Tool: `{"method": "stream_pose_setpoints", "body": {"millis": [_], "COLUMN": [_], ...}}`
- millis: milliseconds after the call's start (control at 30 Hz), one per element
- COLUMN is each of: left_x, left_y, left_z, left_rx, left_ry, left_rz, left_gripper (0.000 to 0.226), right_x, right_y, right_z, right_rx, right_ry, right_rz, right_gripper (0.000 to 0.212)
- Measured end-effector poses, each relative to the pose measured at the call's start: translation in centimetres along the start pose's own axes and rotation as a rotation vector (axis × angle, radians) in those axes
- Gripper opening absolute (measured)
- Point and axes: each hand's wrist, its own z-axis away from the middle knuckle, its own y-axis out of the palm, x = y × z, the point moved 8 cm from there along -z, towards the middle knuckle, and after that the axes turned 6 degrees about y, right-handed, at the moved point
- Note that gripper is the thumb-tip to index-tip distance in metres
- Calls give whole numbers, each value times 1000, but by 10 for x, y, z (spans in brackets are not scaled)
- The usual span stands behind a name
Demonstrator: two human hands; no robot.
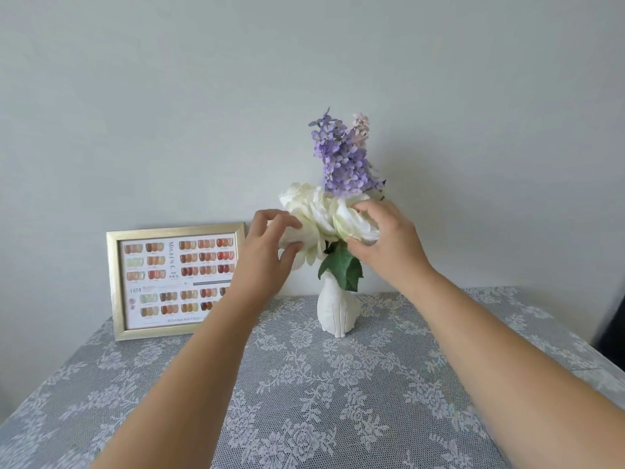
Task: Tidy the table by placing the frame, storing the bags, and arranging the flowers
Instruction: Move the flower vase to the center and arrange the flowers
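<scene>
Silky white blooms (321, 214) pinched by both hands, left (267, 252), right (385, 245).

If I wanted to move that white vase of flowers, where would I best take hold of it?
Probably by the white vase itself, around its narrow neck just under the green leaves, coming from the front or right. The body widens below, so a hand would not slip down, and the white blooms on top look easily crushed.

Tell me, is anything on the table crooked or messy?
Nothing stands out. The gold frame stands upright against the wall, and the white vase stands straight on the lace tablecloth. The left hand and right hand touch the white flowers. Nothing has spilled.
</scene>
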Motion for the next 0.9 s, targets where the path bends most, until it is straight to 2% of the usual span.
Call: {"method": "stream_pose_setpoints", "body": {"millis": [133, 433, 500, 600, 700, 800, 900], "left_x": [-12, -9, -6, 1, 11, 13, -5], "left_y": [1, 2, 3, 4, 8, 6, 3], "left_z": [-3, 6, 10, 20, 32, 42, 45], "left_rx": [4, -14, -34, -59, -36, -27, -23], "left_ry": [13, -55, -99, -198, -316, -312, -157], "left_rz": [1, 80, 137, 301, 449, 348, 76], "left_gripper": [25, 27, 35, 52, 59, 60, 64], "right_x": [13, 18, 17, 14, 13, 9, 9], "right_y": [16, 27, 26, 22, 8, -7, -6], "right_z": [3, 20, 25, 35, 45, 53, 63], "right_rx": [100, 107, 108, 128, 72, -43, -114], "right_ry": [-70, -88, -58, -4, 3, -11, -56], "right_rz": [102, 173, 117, -44, -148, -132, 59], "right_gripper": [43, 39, 46, 70, 74, 64, 58]}}
